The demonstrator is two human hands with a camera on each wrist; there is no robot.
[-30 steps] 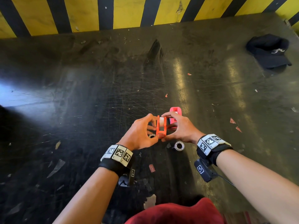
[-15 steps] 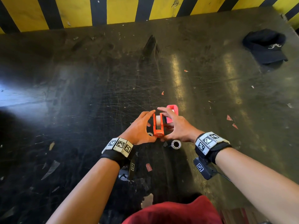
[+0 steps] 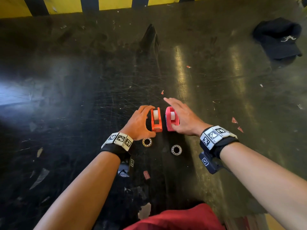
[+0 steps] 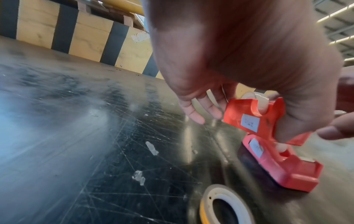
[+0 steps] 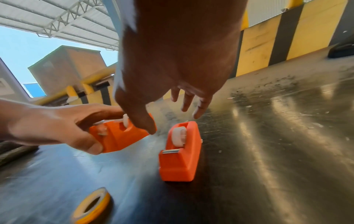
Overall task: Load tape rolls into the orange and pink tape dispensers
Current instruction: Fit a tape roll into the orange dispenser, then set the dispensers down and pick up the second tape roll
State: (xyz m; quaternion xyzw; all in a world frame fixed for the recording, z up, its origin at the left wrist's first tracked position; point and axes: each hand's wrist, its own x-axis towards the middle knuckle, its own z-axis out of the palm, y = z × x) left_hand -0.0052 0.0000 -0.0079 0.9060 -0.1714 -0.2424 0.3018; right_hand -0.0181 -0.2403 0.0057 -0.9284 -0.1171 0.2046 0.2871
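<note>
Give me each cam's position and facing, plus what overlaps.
Head: worn on the head, faces forward and down at the black tabletop; both forearms and hands show.
Left wrist: looks along the left hand gripping the orange dispenser.
Right wrist: looks along the right hand, fingers spread above the pink dispenser.
Shared: both dispensers appear in all three views.

Scratched, glossy dark tabletop (image 3: 216,97) reflecting light in streaks; smooth matt plastic orange dispenser (image 3: 156,120) and pink dispenser (image 3: 171,120) sitting side by side; black cloth cap (image 3: 279,39) lying matt beyond.
</note>
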